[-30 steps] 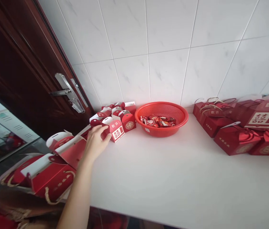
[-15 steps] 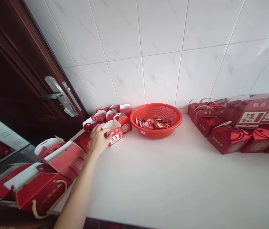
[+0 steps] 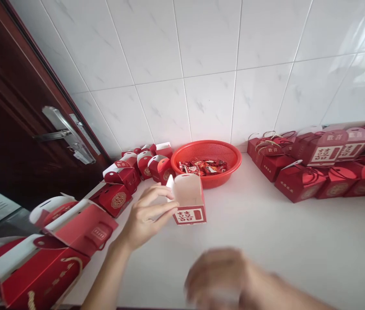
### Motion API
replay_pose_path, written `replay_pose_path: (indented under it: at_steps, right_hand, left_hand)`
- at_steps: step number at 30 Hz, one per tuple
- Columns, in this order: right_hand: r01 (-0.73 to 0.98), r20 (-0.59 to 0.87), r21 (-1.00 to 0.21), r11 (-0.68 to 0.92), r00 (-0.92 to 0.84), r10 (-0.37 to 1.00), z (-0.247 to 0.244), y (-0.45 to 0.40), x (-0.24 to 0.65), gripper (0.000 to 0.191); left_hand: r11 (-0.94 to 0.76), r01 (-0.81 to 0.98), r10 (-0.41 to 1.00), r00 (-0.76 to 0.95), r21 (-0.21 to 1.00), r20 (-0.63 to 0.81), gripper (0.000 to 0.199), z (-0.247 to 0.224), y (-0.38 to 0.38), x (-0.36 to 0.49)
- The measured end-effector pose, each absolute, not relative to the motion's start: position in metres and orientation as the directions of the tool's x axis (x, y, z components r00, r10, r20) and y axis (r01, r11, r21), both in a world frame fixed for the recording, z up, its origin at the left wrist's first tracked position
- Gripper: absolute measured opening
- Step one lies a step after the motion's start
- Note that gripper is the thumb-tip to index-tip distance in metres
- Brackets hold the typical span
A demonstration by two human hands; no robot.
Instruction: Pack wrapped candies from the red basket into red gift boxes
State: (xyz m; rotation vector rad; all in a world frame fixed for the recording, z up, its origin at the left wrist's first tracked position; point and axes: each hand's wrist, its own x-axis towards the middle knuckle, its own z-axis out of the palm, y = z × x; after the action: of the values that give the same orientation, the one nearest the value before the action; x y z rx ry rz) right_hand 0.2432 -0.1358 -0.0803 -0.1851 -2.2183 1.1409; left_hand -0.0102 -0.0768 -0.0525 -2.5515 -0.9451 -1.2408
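An opened red and white gift box [image 3: 189, 214] with a double-happiness label on its front stands on the white table. Its lid flaps are up, and the inside that shows is bare. My left hand [image 3: 150, 211] grips the box at its left side, thumb near the front edge and fingers at the white flap. Close behind the box is a red plastic basket [image 3: 224, 178] holding several red-wrapped candies [image 3: 203, 166]. My right hand [image 3: 216, 273] is smeared by motion over the near part of the table, apart from the box.
More red boxes with raised flaps [image 3: 117, 198] line the left side, with larger rope-handled boxes [image 3: 46, 267] nearer me. Stacked red boxes [image 3: 301, 183] stand at the right. A tiled wall [image 3: 211, 103] closes the back, and a dark door [image 3: 10, 99] is at the left.
My left hand has brought the gift box from the left group to the right, in front of the basket. My right hand has come into view. The camera has turned slightly.
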Motion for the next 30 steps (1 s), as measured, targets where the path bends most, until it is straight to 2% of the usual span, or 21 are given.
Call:
replay_pose_path:
  at_steps: [1,2,3,5,8,11,15,17,22,26,30]
  right_hand:
    - [-0.117,0.501,-0.772,0.625,-0.718,0.484,-0.069,-0.123,0.251,0.024]
    - [-0.039,0.555,-0.76,0.649,-0.558,0.617,-0.06,-0.109,0.257,0.023]
    - [0.04,0.609,-0.733,0.679,-0.405,0.682,-0.052,-0.095,0.262,0.021]
    - [0.184,0.69,-0.654,0.734,-0.254,0.678,-0.043,-0.069,0.268,0.019]
    - [0.314,0.755,-0.55,0.774,-0.209,0.621,-0.047,-0.033,0.272,0.017]
    - [0.372,0.735,-0.593,0.714,-0.113,0.669,-0.068,-0.001,0.276,0.016]
    - [0.402,0.666,-0.686,0.606,0.013,0.746,-0.113,0.031,0.282,0.016]
    - [0.434,0.62,-0.713,0.551,0.025,0.784,-0.136,0.039,0.282,0.021]
    - [0.586,0.486,-0.662,0.467,-0.139,0.863,-0.169,0.04,0.274,0.021]
    - [0.651,0.421,-0.604,0.461,-0.23,0.877,-0.171,0.038,0.269,0.021]
    - [0.71,0.35,-0.513,0.482,-0.34,0.873,-0.168,0.035,0.266,0.014]
  left_hand:
    - [-0.805,0.575,0.48,0.488,0.145,0.729,0.019,-0.053,-0.074,-0.003]
    - [-0.815,0.557,0.49,0.515,0.159,0.703,0.019,-0.054,-0.072,0.005]
    - [-0.821,0.543,0.503,0.54,0.177,0.675,0.019,-0.056,-0.069,0.012]
    - [-0.824,0.518,0.536,0.583,0.229,0.611,0.018,-0.059,-0.065,0.023]
    - [-0.825,0.451,0.563,0.612,0.34,0.555,0.021,-0.058,-0.06,0.03]
    - [-0.797,0.42,0.603,0.56,0.433,0.568,0.021,-0.049,-0.051,0.027]
    - [-0.716,0.507,0.694,0.447,0.479,0.565,0.018,-0.035,-0.01,0.022]
    - [-0.662,0.558,0.747,0.44,0.501,0.498,0.023,-0.031,0.023,0.022]
    - [-0.49,0.703,0.871,0.426,0.516,0.245,0.033,-0.034,0.096,0.032]
    - [-0.428,0.73,0.879,0.473,0.533,0.058,0.04,-0.041,0.116,0.046]
    - [-0.398,0.787,0.863,0.496,0.472,-0.098,0.049,-0.047,0.117,0.057]
